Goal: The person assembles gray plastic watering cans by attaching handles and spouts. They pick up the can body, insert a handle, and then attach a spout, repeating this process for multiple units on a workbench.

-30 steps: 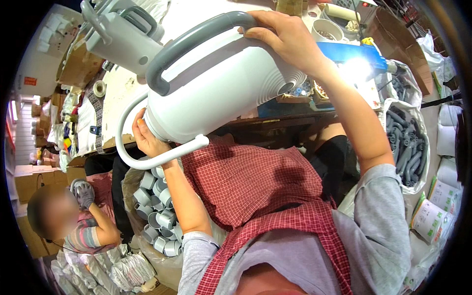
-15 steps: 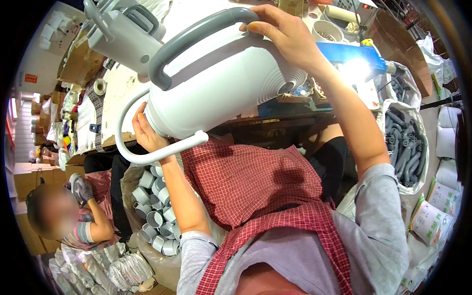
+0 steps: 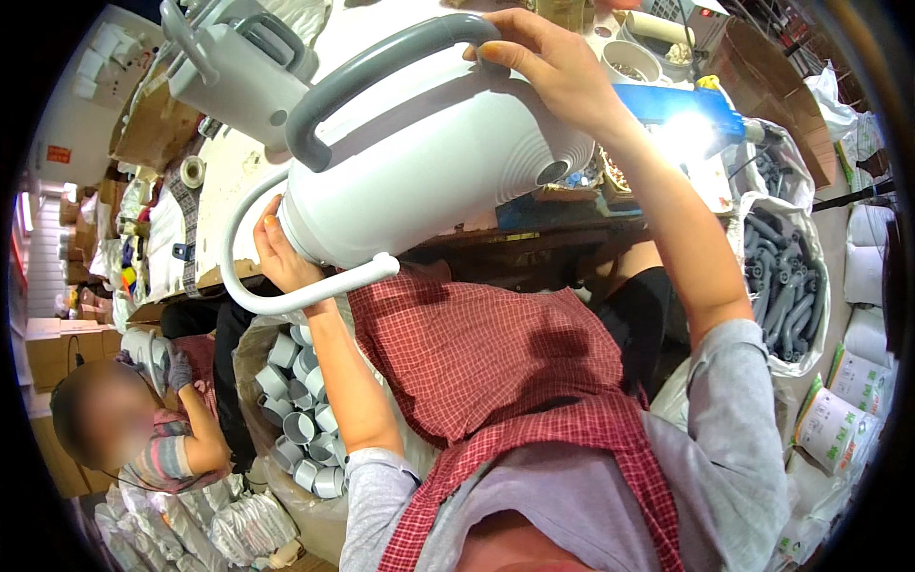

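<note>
A large pale-grey plastic thermos flask [image 3: 419, 181] lies tilted on its side across my two hands, at the near edge of the workbench. My left hand [image 3: 284, 255] is closed round its narrower left end, inside the loop of the white carrying handle [image 3: 250, 296]. Part of those fingers is hidden behind the flask. At the far right, my right hand [image 3: 553, 69] grips the end of the dark grey side handle [image 3: 381, 52] where it meets the body. Ringed ridges and a small dark hole show on the flask's right end.
More grey flasks [image 3: 243, 91] stand on the bench [image 3: 224, 191] at the far left. A bag of grey handles [image 3: 786, 286] sits on the right, and a bag of grey cups [image 3: 300, 424] on the left. A blue tool [image 3: 658, 103] with a bright light lies behind my right forearm. A co-worker [image 3: 181, 434] sits at left.
My hands and the flask have barely moved, shifting only slightly to the left. The co-worker's gloved hand has shifted, and a white object in it shows more.
</note>
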`<state>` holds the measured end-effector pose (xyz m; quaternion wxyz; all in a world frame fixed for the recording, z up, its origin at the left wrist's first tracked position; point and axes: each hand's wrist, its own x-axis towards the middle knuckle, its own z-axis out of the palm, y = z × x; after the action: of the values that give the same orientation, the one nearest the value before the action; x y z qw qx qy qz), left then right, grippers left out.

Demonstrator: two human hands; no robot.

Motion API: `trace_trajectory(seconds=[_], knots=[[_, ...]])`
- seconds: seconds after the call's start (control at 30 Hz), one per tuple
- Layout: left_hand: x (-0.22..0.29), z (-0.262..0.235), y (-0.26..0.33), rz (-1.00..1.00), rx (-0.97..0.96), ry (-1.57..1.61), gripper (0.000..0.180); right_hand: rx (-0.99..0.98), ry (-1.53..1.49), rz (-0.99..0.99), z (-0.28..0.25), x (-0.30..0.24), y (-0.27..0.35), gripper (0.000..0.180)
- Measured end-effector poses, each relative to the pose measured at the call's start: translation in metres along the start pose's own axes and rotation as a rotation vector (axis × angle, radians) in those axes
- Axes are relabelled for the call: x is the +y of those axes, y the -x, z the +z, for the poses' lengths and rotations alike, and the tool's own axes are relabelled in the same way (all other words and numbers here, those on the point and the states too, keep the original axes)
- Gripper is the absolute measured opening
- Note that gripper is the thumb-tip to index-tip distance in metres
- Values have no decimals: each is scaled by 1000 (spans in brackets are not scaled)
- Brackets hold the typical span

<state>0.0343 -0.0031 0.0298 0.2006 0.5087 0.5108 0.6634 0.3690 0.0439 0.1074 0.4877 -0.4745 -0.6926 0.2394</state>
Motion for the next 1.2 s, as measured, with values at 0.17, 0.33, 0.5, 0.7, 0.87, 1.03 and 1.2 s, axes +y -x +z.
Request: trace_trajectory(seconds=[0.17, 0.33, 0.5, 0.7, 0.87, 1.03, 1.2], knots=[[-15, -2, -3, -15, -4, 27, 34, 63, 79, -153, 7, 16, -3, 30], [-13, 1, -3, -70, -56, 116, 34, 48, 109, -181, 5, 16, -2, 31], [-23, 0, -4, -45, -28, 81, 35, 61, 174, -244, 7, 18, 0, 33], [-20, 0, -7, -52, -30, 87, 35, 66, 186, -264, 6, 17, 1, 34], [-20, -2, -6, -52, -19, 78, 35, 58, 206, -231, 7, 10, 2, 33], [-12, -3, -8, -18, -18, 6, 36, 56, 171, -152, 7, 11, 4, 32], [-18, -1, -5, -8, -11, 11, 35, 8, 77, -140, 6, 13, 1, 32]])
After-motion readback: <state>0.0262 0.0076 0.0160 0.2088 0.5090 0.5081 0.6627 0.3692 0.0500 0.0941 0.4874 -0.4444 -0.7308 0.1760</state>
